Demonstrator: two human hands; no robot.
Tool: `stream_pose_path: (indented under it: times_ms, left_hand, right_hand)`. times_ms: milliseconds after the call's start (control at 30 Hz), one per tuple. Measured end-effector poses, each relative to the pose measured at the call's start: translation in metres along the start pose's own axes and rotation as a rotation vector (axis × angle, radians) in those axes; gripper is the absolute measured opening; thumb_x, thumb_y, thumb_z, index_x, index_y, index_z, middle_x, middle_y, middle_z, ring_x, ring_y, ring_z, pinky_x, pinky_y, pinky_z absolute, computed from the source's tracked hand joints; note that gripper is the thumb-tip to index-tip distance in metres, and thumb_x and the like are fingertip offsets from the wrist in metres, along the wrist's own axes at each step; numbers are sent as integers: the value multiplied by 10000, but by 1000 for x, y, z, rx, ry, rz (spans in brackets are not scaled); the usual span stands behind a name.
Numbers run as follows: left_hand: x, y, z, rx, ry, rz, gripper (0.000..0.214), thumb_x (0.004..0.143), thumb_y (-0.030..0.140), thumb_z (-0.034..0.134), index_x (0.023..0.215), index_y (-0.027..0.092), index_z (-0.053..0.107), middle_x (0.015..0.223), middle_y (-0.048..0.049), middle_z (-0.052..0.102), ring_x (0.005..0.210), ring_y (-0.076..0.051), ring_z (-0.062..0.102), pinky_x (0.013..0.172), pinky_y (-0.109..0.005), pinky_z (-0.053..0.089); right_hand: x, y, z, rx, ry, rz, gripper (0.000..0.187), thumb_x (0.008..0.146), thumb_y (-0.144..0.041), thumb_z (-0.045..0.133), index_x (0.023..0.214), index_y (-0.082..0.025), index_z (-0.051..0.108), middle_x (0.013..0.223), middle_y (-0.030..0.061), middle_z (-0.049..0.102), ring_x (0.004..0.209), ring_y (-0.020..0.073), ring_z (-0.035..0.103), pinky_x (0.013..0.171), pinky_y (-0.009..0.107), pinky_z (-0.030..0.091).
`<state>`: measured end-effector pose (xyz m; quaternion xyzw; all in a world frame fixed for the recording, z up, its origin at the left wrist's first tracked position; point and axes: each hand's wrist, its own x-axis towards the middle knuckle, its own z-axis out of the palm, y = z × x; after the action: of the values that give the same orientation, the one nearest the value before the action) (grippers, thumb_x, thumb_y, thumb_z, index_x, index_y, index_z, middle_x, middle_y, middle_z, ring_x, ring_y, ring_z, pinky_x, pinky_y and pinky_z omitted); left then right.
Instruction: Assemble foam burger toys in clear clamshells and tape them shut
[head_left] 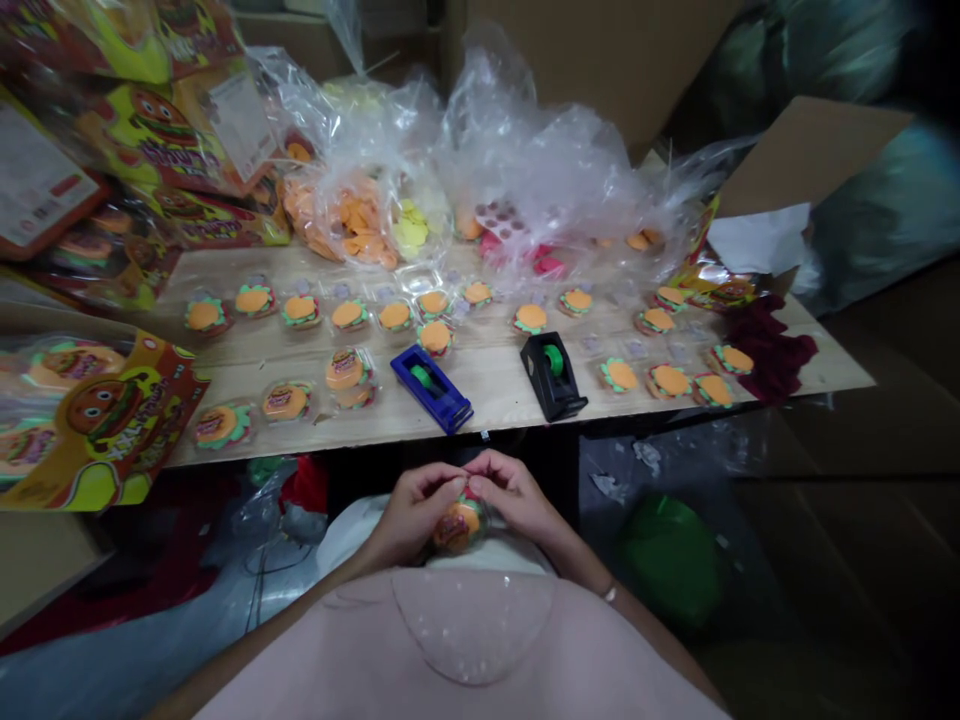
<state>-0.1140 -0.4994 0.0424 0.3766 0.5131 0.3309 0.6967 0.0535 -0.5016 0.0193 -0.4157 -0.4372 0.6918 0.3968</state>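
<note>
In my lap, below the table's front edge, both hands meet on a toy burger in a clear plastic case (457,528). My left hand (420,505) is closed on its left side, thumb near the top. On the other side my right hand (511,492) pinches its upper edge, with the thumb beside the left one. What lies between the fingertips is too small to make out. A blue tape dispenser (433,390) and a black tape dispenser (553,377), each with green tape, stand on the table just beyond my hands.
Rows of burgers in clear cases (349,316) cover much of the wooden table (495,378). Plastic bags of orange, yellow and pink parts (360,220) line the back. Printed display boxes (112,410) stand at left. A dark red cloth (772,350) lies at the right end.
</note>
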Motion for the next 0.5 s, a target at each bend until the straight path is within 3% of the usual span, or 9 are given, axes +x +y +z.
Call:
stream_pose_path:
  times_ms: [100,200,367,500]
  left_hand:
    - [-8,-11,-10,-206,8,-44,407,647,447,755,917,181,609,844,-47,664,747,-185,625,685,-295,497]
    - [-12,-20,-19,-210,26,-27,391,644,433,765,882,165,610,860,-61,659,748,-178,615,687,-283,490]
    - [-8,-18,-14,-127,124,76,303,710,418,712,819,154,610,786,-25,634,701,-144,571,658,-241,459]
    - [-4,-5,-1,-77,35,8,290,764,445,647,842,173,583,769,-1,613,696,-143,562,636,-231,451]
  right_hand:
    - [-5,8,1,-7,132,-39,234,787,-400,634,763,-173,582,704,-3,550,643,119,476,606,239,373]
    - [-11,19,-3,17,243,-72,239,793,-407,621,740,-184,554,680,-17,505,619,114,433,587,234,348]
    - [-11,27,-2,76,269,-76,248,798,-406,621,724,-186,533,686,-21,485,621,112,418,587,230,335]
    - [-14,24,-2,110,281,-58,260,788,-409,631,708,-187,522,650,-30,483,602,107,421,581,224,340]
